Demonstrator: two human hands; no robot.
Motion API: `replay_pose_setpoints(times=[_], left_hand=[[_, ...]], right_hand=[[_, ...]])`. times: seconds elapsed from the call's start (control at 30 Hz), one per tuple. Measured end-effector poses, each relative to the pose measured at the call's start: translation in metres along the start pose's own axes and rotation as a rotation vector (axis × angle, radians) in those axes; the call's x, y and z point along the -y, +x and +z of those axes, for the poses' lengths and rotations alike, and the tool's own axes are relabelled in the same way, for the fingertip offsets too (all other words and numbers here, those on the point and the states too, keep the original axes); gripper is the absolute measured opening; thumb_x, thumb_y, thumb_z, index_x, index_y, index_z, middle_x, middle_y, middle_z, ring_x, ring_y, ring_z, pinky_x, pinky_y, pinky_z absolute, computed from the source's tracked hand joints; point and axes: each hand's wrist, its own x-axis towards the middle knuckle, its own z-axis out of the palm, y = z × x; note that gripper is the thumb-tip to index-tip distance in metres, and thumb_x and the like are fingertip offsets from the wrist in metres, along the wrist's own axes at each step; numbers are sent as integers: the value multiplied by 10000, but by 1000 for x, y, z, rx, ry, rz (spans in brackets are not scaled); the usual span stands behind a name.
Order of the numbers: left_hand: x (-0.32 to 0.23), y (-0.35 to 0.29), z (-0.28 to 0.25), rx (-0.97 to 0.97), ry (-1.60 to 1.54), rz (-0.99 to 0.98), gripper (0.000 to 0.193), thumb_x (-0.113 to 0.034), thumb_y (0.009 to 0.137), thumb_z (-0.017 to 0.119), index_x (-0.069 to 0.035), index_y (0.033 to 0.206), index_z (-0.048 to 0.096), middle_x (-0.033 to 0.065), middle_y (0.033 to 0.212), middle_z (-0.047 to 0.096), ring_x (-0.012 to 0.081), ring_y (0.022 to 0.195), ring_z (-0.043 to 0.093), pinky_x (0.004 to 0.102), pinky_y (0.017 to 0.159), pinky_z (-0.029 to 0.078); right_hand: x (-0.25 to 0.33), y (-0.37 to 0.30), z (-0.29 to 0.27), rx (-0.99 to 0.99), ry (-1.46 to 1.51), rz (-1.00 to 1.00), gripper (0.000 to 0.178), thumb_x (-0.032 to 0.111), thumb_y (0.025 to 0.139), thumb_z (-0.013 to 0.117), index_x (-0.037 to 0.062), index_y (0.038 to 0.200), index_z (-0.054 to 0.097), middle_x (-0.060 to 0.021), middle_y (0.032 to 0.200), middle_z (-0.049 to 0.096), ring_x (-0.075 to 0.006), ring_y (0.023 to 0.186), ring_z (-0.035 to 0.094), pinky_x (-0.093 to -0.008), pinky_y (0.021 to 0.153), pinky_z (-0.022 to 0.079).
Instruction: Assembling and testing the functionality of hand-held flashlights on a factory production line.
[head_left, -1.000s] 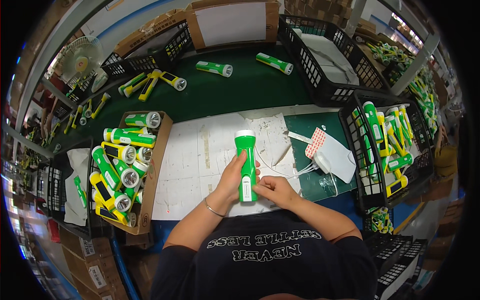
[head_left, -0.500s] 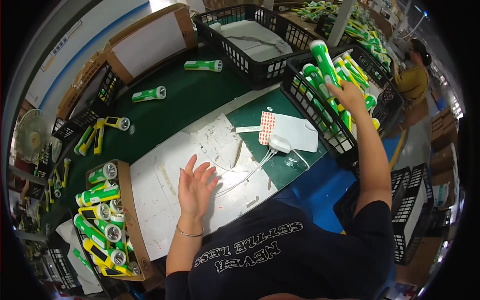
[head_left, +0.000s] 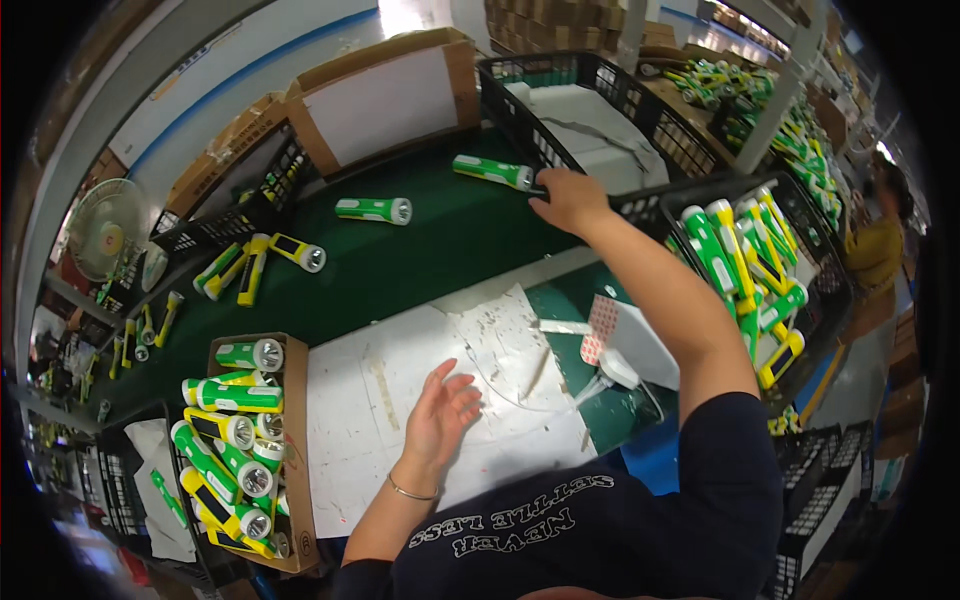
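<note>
My right hand is over the far side of the green belt, beside the lens end of a green and white flashlight. Its fingers are curved and apart, and I see nothing in them. A second green flashlight lies farther left on the belt. Above the white work board hovers my left hand, palm turned up, fingers loosely spread, holding nothing. To the right, a black basket holds several green and yellow flashlights. Near my left arm, a cardboard box is filled with more flashlights.
A white adapter with cable rests by a red-patterned sheet. Another black basket with white lining stands behind the belt. Yellow flashlights lie at the belt's left. A fan stands far left; a person is far right.
My right hand has let go of the green flashlight in the right basket and moved left to the belt. My view has turned right. My left hand stays open above the board.
</note>
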Motion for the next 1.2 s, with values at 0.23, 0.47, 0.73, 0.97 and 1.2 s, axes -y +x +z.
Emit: replay_pose_setpoints(times=[0.23, 0.47, 0.73, 0.97, 1.2], left_hand=[[-27, -7, -16, -123, -25, 70, 360, -220, 951, 412, -85, 1285, 397, 104, 1062, 568, 204, 892, 570, 317, 776, 477], [-24, 14, -46, 54, -211, -56, 365, -252, 956, 391, -41, 1252, 426, 139, 1112, 569, 230, 930, 576, 347, 808, 477], [-24, 22, 6, 452, -387, -519, 627, -552, 929, 325, -66, 1316, 405, 134, 1033, 585, 237, 850, 582, 367, 669, 507], [-1, 1, 4, 63, -82, -321, 474, -394, 942, 424, -46, 1261, 464, 148, 1095, 594, 247, 935, 611, 380, 792, 534], [9, 2, 5, -120, 86, -110, 399, -385, 953, 425, -36, 1127, 511, 99, 930, 579, 167, 711, 572, 291, 568, 498]], right_hand=[[-47, 97, 132, 126, -130, 347, 453, 220, 758, 678, 55, 1131, 482, -158, 1093, 560, -322, 985, 601, -433, 792, 505], [-17, 78, 68, 305, 600, 157, 611, 247, 670, 760, 50, 1206, 543, -115, 1034, 629, -243, 973, 598, -327, 850, 459], [79, -61, -34, 938, 936, -564, 626, 160, 675, 779, 113, 1249, 533, -7, 1068, 614, -72, 877, 556, -221, 688, 441], [64, -149, 6, 702, 1329, -71, 446, 185, 821, 665, 10, 1202, 515, -89, 1114, 580, -149, 1087, 524, -278, 874, 433], [67, -219, 20, 750, 1424, 175, 348, 185, 852, 637, 14, 1144, 555, -26, 951, 592, -88, 904, 543, -237, 829, 432]])
